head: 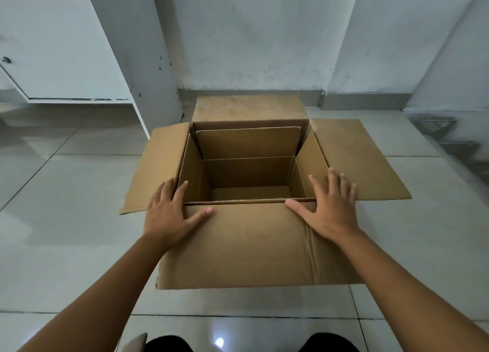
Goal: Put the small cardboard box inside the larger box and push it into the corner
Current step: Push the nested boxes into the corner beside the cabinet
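Note:
The larger cardboard box (254,245) stands open on the tiled floor with its four flaps folded outward. Inside it, upright cardboard panels (248,142) line the back and side walls around a bare bottom (251,192). I cannot tell whether these belong to a smaller open box. My left hand (169,214) lies flat on the near left corner of the opening, fingers spread, thumb on the front flap. My right hand (330,208) lies flat on the near right corner, also spread. Neither hand holds anything.
A white cabinet (60,49) stands at the left, its side panel (140,60) close to the box's back left corner. The grey wall (264,33) and skirting run right behind the box. A pale cardboard-like corner (135,342) shows at the bottom edge beside my knees.

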The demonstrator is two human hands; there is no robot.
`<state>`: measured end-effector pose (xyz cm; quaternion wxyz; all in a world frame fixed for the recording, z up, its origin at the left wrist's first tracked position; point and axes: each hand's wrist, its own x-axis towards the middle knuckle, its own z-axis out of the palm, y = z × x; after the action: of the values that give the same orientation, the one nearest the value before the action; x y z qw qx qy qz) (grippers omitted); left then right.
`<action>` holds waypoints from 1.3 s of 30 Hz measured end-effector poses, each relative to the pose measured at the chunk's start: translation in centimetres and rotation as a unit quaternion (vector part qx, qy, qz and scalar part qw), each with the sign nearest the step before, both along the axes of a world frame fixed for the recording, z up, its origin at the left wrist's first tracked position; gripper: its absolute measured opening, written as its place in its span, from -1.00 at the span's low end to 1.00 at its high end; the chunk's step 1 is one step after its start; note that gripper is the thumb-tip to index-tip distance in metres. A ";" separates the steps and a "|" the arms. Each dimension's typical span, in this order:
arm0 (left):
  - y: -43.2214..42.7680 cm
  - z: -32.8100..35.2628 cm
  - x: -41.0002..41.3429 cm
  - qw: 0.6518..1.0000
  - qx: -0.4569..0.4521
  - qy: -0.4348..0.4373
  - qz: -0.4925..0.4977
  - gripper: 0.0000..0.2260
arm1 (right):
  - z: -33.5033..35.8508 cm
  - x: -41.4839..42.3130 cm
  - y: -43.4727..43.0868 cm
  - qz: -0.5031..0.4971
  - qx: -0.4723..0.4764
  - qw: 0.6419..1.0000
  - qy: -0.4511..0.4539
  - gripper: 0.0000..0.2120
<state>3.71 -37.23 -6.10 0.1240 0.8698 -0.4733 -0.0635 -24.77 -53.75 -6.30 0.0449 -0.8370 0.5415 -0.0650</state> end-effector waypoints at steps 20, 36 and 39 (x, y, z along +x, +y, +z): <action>-9.8 -1.8 8.3 0.997 -0.064 0.050 0.017 0.07 | -1.0 9.3 -8.3 -0.045 -0.041 0.998 -0.036 0.13; -20.3 -2.5 16.8 0.995 -0.088 0.037 0.023 0.10 | -1.9 17.6 -18.3 -0.052 -0.071 0.994 -0.066 0.15; -22.5 -2.3 18.5 0.995 -0.072 0.043 0.055 0.15 | -2.0 19.3 -20.6 -0.047 -0.069 0.994 -0.071 0.16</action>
<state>22.16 -59.77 -8.37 0.2097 0.8798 -0.4224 -0.0601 -5.46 -74.38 -8.26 0.0223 -0.8050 0.5697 -0.1639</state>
